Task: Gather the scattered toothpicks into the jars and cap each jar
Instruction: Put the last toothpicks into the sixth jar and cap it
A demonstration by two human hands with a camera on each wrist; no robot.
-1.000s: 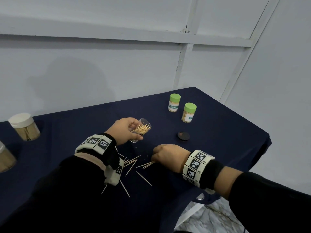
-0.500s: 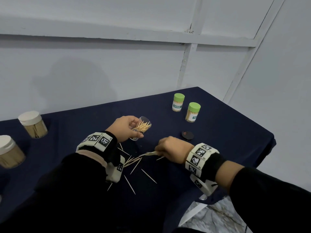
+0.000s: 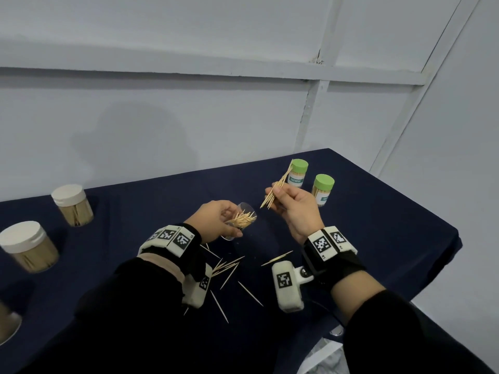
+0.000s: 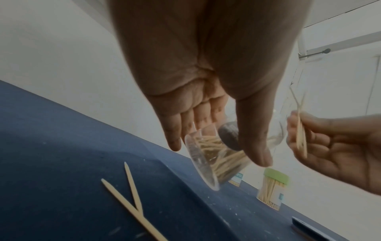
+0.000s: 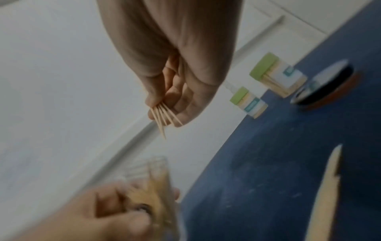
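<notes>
My left hand [image 3: 216, 220] grips a small clear jar [image 3: 241, 220] tilted above the dark blue table [image 3: 378, 238], its mouth toward the right and toothpicks poking out. The same jar [image 4: 214, 158] shows under my fingers in the left wrist view. My right hand [image 3: 294, 209] is raised just right of the jar and pinches a bundle of toothpicks [image 3: 275, 191], also seen as a bundle [image 5: 163, 119] in the right wrist view. Several loose toothpicks [image 3: 229, 268] lie scattered on the cloth below both hands. A dark round cap [image 5: 327, 83] lies on the table near the green-lidded jars.
Two capped green-lidded toothpick jars [image 3: 298, 172] [image 3: 322, 188] stand at the back right. Two white-lidded jars [image 3: 71, 205] [image 3: 28, 245] stand at the left, another container [image 3: 8, 322] at the left edge. The table's right edge [image 3: 456, 238] drops off close by.
My right hand has lifted off the table with a pinched bundle of toothpicks and moved up and right of the jar's mouth. The left hand keeps holding the jar.
</notes>
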